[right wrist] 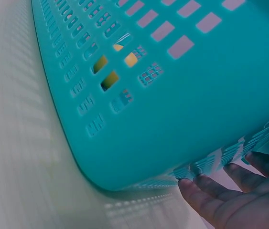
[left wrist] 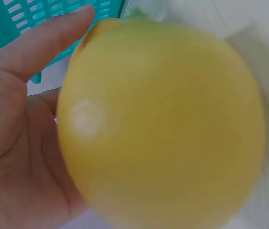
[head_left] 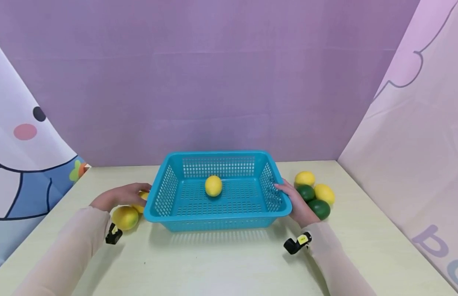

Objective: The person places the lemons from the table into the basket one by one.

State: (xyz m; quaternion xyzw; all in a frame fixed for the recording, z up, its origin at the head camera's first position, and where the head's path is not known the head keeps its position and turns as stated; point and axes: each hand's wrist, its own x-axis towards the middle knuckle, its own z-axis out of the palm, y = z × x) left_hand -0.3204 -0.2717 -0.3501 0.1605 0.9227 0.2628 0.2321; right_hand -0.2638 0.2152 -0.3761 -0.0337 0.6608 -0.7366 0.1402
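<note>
A blue plastic mesh basket (head_left: 214,214) stands mid-table with one lemon (head_left: 213,186) inside. Beside its left wall, my left hand (head_left: 123,194) reaches over a yellow fruit (head_left: 144,195), thumb on the near side and fingers on the far side; the fingertips are mostly hidden. A larger round yellow fruit with a greenish tint (head_left: 125,218) lies just under that wrist and fills much of the left wrist view. My right hand (head_left: 293,203) holds the basket's right rim, thumb over the edge; in the right wrist view its fingers (right wrist: 206,195) touch the outer mesh.
Right of the basket, close to my right hand, lie two lemons (head_left: 324,193) and two dark green fruits (head_left: 319,209). A purple cloth (head_left: 229,82) hangs behind the pale table (head_left: 221,263); printed cloths close off both sides. A small black camera sits on each wrist.
</note>
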